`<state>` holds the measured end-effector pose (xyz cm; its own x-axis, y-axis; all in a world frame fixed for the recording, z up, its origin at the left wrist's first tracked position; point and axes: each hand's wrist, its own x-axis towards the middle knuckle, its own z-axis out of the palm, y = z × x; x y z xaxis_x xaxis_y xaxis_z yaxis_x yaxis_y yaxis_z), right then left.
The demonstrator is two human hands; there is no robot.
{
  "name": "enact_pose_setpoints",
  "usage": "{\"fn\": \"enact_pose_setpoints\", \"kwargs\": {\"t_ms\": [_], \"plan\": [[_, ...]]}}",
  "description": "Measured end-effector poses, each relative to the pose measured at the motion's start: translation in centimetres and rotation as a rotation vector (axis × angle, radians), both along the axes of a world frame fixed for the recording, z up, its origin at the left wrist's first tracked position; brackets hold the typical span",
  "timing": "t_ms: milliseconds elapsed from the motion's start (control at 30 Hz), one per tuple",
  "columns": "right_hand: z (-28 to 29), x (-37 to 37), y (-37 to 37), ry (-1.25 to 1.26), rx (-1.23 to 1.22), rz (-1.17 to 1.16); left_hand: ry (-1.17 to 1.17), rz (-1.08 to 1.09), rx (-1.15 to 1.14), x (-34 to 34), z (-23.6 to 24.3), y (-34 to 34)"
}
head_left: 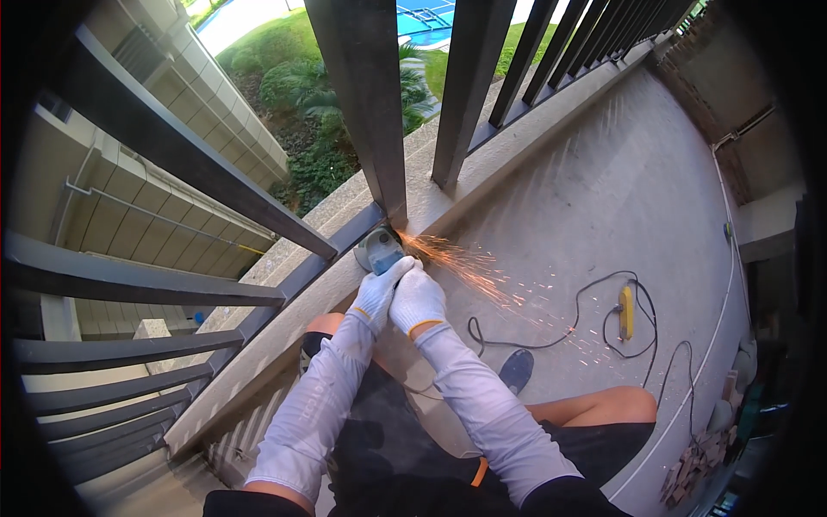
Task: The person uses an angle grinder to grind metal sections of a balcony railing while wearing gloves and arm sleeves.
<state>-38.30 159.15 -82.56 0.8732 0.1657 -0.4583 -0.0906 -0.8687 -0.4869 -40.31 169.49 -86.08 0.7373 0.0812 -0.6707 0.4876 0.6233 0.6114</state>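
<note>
An angle grinder [380, 248] with a grey head and blue body meets the foot of a thick dark metal post [379, 129] on the railing. Orange sparks [461, 265] spray from that contact toward the right, over the concrete floor. My left hand [377, 293], in a white work glove with a yellow-orange cuff, is closed around the grinder's body. Pressed close beside it, my right hand [418, 299], gloved the same way, also grips the grinder. The gloves hide much of the tool's body and the fingertips.
Dark railing bars [164, 138] rise along a concrete ledge [491, 177]. On the concrete floor [586, 207] lie a black cable [560, 338] and a yellow power strip [626, 312]. My shoe [517, 369] rests near the cable. Broken bricks [696, 470] are piled at lower right. Greenery shows beyond the railing.
</note>
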Motion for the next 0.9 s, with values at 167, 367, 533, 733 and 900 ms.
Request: {"fn": "enact_pose_setpoints", "kwargs": {"t_ms": [167,367,533,733,900], "plan": [[-0.3,-0.1,0.3,-0.016,0.039,-0.053,-0.022,0.024,-0.019,0.0,-0.6,0.2],[-0.1,0.2,0.6,0.029,0.039,-0.072,-0.013,0.007,-0.034,0.3,0.0,0.6],[-0.1,0.5,1.1,0.04,0.056,-0.054,-0.011,-0.016,0.023,0.4,-0.6,1.7],[-0.4,1.2,-0.4,0.118,0.198,-0.009,0.011,-0.038,0.054,0.4,-0.3,2.3],[-1.0,1.0,0.4,0.11,0.318,-0.027,-0.014,-0.032,0.113,0.6,-0.8,3.4]]}}
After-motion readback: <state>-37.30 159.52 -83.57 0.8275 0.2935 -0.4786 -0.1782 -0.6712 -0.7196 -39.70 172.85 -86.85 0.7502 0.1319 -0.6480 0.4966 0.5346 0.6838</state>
